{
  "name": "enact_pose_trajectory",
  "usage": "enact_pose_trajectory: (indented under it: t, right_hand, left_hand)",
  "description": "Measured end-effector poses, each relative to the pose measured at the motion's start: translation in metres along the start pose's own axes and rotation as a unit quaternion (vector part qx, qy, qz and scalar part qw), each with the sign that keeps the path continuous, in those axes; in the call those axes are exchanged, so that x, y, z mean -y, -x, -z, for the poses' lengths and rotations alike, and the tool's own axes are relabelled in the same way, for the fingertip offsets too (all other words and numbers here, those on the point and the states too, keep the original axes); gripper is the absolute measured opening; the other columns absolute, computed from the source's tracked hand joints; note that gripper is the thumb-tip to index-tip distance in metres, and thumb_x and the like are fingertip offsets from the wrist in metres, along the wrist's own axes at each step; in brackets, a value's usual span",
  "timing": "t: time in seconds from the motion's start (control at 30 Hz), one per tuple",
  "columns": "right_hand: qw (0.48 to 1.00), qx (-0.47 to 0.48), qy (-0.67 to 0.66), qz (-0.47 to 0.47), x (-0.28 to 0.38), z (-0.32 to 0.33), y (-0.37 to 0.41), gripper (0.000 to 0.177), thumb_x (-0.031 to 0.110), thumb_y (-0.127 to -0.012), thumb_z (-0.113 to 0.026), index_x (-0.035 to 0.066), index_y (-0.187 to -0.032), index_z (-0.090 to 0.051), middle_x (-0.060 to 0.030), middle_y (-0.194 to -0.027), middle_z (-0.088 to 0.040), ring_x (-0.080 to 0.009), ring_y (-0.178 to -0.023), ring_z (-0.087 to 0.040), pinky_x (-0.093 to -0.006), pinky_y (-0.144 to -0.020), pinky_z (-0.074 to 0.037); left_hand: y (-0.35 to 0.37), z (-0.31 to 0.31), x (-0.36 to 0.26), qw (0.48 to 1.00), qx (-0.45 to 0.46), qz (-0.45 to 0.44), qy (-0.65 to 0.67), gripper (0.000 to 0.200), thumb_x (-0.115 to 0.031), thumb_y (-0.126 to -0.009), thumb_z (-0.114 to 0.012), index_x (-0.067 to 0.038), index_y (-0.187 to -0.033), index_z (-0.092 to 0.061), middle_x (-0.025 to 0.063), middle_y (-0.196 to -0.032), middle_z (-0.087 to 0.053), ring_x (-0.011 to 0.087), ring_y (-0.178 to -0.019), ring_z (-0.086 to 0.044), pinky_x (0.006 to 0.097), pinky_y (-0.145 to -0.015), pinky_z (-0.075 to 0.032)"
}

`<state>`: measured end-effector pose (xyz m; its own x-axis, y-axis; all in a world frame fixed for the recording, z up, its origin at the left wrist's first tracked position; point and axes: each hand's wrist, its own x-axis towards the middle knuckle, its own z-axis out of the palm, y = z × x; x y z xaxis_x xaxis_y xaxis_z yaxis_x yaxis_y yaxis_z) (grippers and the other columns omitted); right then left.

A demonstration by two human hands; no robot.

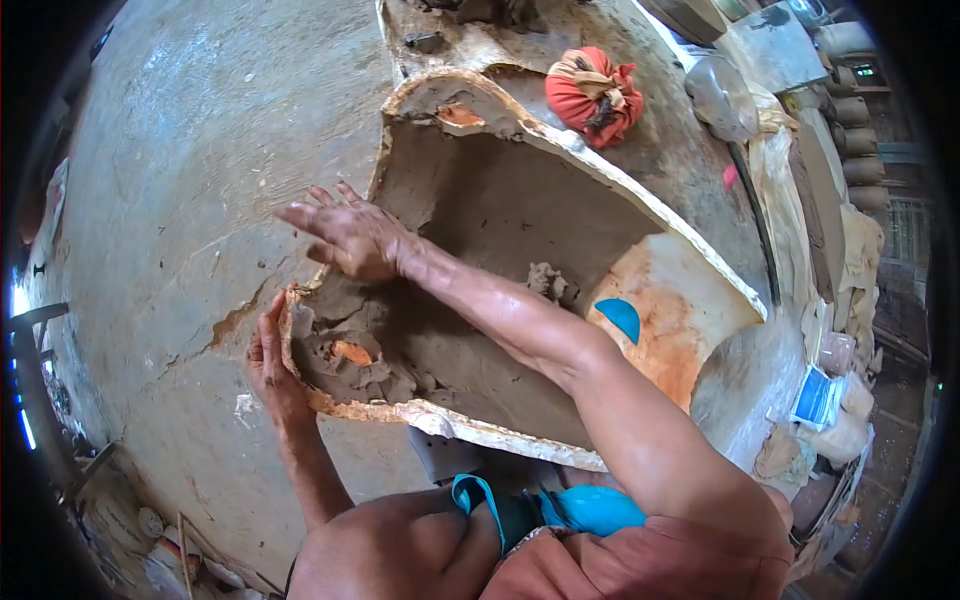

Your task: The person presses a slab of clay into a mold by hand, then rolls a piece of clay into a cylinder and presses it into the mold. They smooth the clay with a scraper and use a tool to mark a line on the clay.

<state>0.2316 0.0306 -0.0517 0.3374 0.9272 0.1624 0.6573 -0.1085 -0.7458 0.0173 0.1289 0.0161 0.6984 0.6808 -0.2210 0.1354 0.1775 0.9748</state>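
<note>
A large plaster mould [660, 208] with a rough, whitish rim lies in front of me, its inside lined with grey-brown clay [500, 195]. My left hand [268, 355] grips the mould's left end, fingers along the outer edge. Across the hollow stretches my right arm, and my right hand [355, 235] is over the left rim with its fingers spread, partly blurred. Loose clay clumps sit around an orange patch [352, 352] close to my left hand. A small clay lump [547, 280] rests on the lining, and a blue half-round scraper [618, 320] lies on the bare orange-stained part.
A knotted red cloth bundle [595, 97] stands beyond the mould's far rim. Dark clay [495, 12] lies at the top edge. Cloths [772, 190], a clear plastic bag [720, 98] and a blue-and-white packet [818, 395] line the right side. Concrete floor [180, 200] spreads leftward.
</note>
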Motion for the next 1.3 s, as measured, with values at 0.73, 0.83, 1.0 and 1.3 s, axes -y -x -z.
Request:
enact_pose_trajectory:
  t: [0.73,0.83,1.0,1.3]
  right_hand:
    - [0.875,-0.014,0.276,-0.397,0.059,0.073,0.322,0.060,0.032,-0.081,-0.087,-0.004,-0.126,-0.068,-0.0201,-0.115,-0.069,-0.0394,-0.105,-0.069,-0.0466,-0.094,-0.057]
    - [0.893,-0.026,0.210,-0.397,0.055,0.084,0.324,0.040,0.014,-0.087,-0.079,-0.002,-0.123,-0.071,-0.0210,-0.114,-0.069,-0.0380,-0.103,-0.070,-0.0458,-0.093,-0.057]
    - [0.885,-0.188,0.150,-0.399,0.075,0.131,0.270,0.034,-0.006,-0.088,-0.068,-0.003,-0.122,-0.072,-0.0209,-0.119,-0.070,-0.0290,-0.104,-0.072,-0.0368,-0.089,-0.058]
    - [0.917,-0.306,-0.095,-0.235,0.126,0.101,0.151,0.030,-0.006,-0.087,-0.071,0.002,-0.115,-0.075,-0.0157,-0.108,-0.071,-0.0261,-0.093,-0.073,-0.0350,-0.083,-0.059]
  left_hand:
    - [-0.002,0.002,0.004,0.998,0.006,0.048,0.040,0.037,-0.027,-0.106,-0.066,-0.003,-0.134,-0.071,0.0093,-0.132,-0.072,0.0162,-0.124,-0.065,0.0331,-0.111,-0.047]
    - [0.003,-0.003,-0.007,0.999,-0.018,0.036,-0.019,0.036,-0.027,-0.106,-0.066,-0.004,-0.134,-0.072,0.0095,-0.131,-0.073,0.0168,-0.123,-0.065,0.0342,-0.112,-0.046]
    - [0.001,-0.003,-0.004,1.000,0.005,0.020,0.006,0.036,-0.028,-0.107,-0.064,-0.003,-0.132,-0.072,0.0084,-0.129,-0.074,0.0156,-0.119,-0.066,0.0320,-0.109,-0.047]
    - [0.009,-0.006,-0.033,0.965,-0.056,-0.179,-0.185,0.044,-0.027,-0.102,-0.069,0.000,-0.137,-0.068,0.0159,-0.132,-0.071,0.0208,-0.119,-0.068,0.0349,-0.105,-0.051]
